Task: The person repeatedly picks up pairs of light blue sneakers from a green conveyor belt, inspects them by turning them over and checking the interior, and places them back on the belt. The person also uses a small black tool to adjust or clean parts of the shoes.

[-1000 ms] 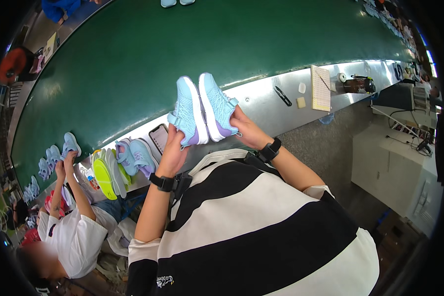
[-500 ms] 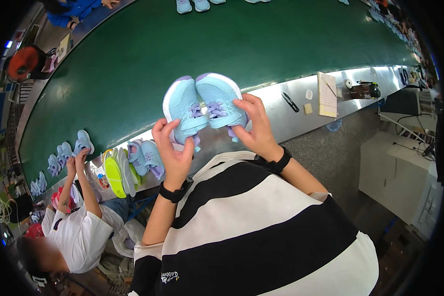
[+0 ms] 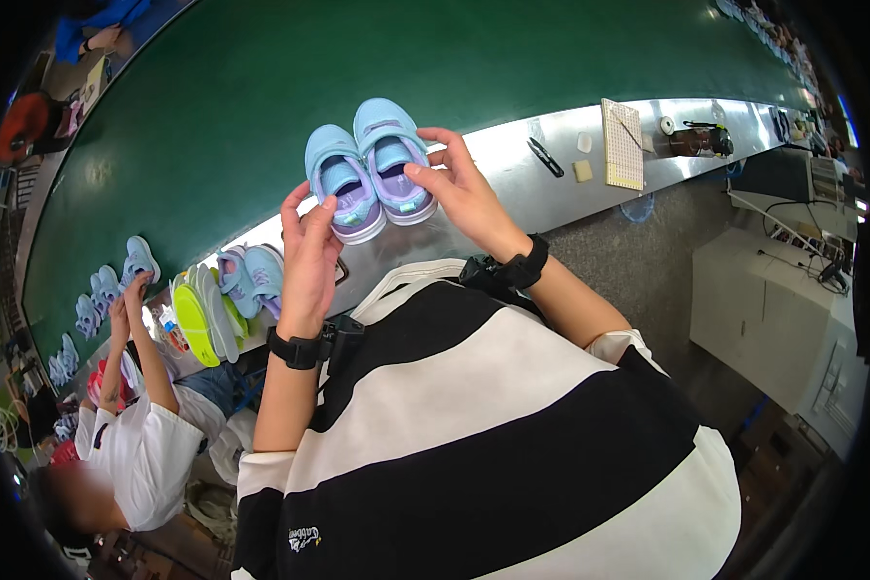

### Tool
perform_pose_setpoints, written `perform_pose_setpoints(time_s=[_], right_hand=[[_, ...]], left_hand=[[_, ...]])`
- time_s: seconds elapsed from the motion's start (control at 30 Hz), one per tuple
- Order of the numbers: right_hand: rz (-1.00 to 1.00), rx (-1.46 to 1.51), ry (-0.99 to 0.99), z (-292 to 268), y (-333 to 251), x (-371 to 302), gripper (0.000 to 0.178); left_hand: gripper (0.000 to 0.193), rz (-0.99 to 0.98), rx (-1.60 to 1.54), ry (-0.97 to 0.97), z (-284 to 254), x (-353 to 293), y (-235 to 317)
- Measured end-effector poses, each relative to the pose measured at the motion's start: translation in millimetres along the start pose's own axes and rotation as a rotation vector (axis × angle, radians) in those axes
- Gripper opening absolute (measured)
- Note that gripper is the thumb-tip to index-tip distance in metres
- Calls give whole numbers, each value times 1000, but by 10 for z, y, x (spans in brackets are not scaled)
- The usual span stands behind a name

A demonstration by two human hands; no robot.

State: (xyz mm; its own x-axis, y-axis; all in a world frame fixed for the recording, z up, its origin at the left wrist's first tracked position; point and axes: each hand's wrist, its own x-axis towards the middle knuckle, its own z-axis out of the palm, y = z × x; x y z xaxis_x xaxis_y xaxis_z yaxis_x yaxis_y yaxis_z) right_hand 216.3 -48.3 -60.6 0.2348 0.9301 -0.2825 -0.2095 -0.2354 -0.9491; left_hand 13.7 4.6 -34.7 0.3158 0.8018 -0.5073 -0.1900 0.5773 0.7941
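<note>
A pair of light blue children's sneakers with lilac linings is held up side by side over the metal edge of the table, toes pointing away and heels toward me. My left hand (image 3: 311,242) is closed on the left sneaker (image 3: 334,170), thumb at its collar and fingers along its outer side. The right sneaker (image 3: 385,124) is gripped by my right hand (image 3: 462,188), its thumb on the collar near the heel. The two shoes touch along their inner sides. Their openings face me, showing the lilac insides; the soles are mostly hidden.
Beside my left arm lie green and grey insoles (image 3: 199,314) and another pair of blue sneakers (image 3: 251,278). A co-worker (image 3: 145,464) at left handles a similar shoe. Rightward on the metal strip are a black cutter-like tool (image 3: 545,158), a yellowish block (image 3: 583,171), a notepad (image 3: 623,145) and a dark jar (image 3: 696,141).
Both sneakers have tipped so that their openings, rather than their laced uppers, face me. The toes, previously leaning together, now point away nearly parallel. The surroundings have shifted slightly in view.
</note>
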Motion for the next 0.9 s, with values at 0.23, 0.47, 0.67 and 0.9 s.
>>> perform_pose_setpoints(time_s=[0.23, 0.47, 0.67, 0.9], right_hand=[[4, -587, -231, -421, 1198, 26, 54], [-631, -1216, -476, -551, 1080, 61, 36], [-1243, -1420, -972, -88, 1080, 534, 10], [-1017, -1361, -571, 291, 628, 1266, 2]], left_hand=[[42, -286, 753, -147, -638, 430, -962], [29, -56, 503, -145, -1183, 284, -1428], [25, 37, 658, -24, -1403, -143, -1306], [20, 28, 783, 163, -1732, -763, -1132]])
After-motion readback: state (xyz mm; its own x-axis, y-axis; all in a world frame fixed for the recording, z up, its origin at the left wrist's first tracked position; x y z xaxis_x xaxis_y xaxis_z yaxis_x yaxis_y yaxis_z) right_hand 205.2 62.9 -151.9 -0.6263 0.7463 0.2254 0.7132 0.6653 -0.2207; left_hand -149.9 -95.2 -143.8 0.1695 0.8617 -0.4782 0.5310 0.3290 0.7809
